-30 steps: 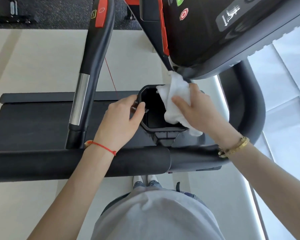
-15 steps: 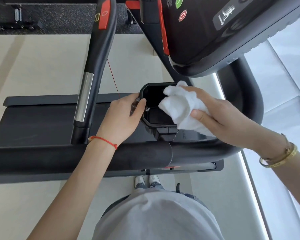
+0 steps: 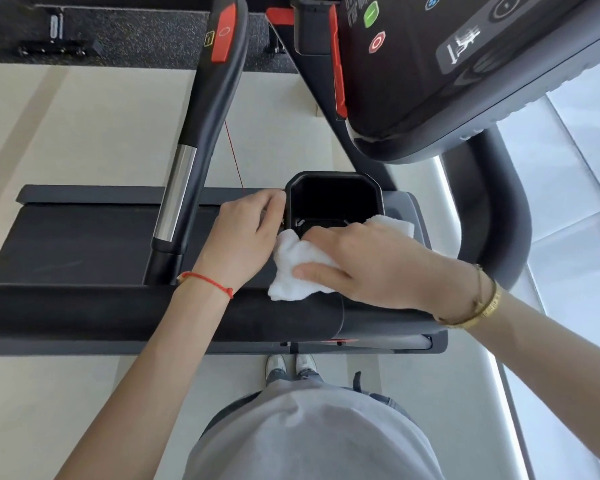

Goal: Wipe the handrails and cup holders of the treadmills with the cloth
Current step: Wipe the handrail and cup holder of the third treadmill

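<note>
White cloth (image 3: 300,268) bunched at near rim of black cup holder (image 3: 333,199), draping onto padded front handrail (image 3: 118,311). Right hand (image 3: 371,265) presses cloth, thumb and fingers clamped on it. Left hand (image 3: 246,233) grips cup holder left wall. Console (image 3: 447,74) above; treadmill belt (image 3: 77,247) at left.

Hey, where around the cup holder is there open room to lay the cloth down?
The treadmill belt left of the upright handrail is bare. The near handrail is open left of the left hand. It is crowded at the cup holder, where the right hand presses the cloth.
</note>
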Demonstrator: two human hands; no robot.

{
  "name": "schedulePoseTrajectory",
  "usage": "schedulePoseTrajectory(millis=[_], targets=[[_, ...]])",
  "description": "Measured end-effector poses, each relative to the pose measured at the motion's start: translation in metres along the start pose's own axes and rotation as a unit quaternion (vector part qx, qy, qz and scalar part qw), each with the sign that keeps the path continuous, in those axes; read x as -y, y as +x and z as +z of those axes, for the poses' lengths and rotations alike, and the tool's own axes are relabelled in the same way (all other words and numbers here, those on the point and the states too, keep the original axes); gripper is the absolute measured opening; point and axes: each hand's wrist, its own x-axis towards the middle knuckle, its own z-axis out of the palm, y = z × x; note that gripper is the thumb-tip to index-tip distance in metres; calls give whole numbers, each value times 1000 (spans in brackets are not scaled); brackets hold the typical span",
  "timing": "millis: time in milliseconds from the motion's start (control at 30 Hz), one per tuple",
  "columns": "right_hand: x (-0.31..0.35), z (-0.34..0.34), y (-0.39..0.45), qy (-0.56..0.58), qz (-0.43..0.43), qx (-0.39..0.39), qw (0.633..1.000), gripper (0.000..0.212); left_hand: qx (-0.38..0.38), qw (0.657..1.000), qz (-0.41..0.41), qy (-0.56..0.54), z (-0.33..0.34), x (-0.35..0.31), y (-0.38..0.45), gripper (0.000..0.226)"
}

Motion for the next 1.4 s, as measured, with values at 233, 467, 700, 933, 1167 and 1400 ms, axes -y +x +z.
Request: schedulePoseTrajectory(millis=[233, 467, 700, 933, 1167, 1400], targets=[[-11, 3, -23, -14, -24, -54, 998, 57, -4, 1000, -9, 3, -3, -3, -2, 30], [30, 25, 12, 39, 120, -171, 977, 42, -42, 998, 3, 42, -12, -11, -21, 33], [46, 22, 49, 91, 216, -186, 954, 35, -59, 994, 21, 84, -25, -4, -51, 37], [43, 5, 67, 125, 235, -184, 946, 30, -49, 991, 46, 113, -48, 8, -66, 36], [26, 6, 27, 338, 175, -112, 918, 30, 13, 985, 111, 135, -79, 39, -84, 36], [61, 13, -13, 167, 78, -150, 971, 50, 43, 973, 164, 154, -102, 63, -95, 34]])
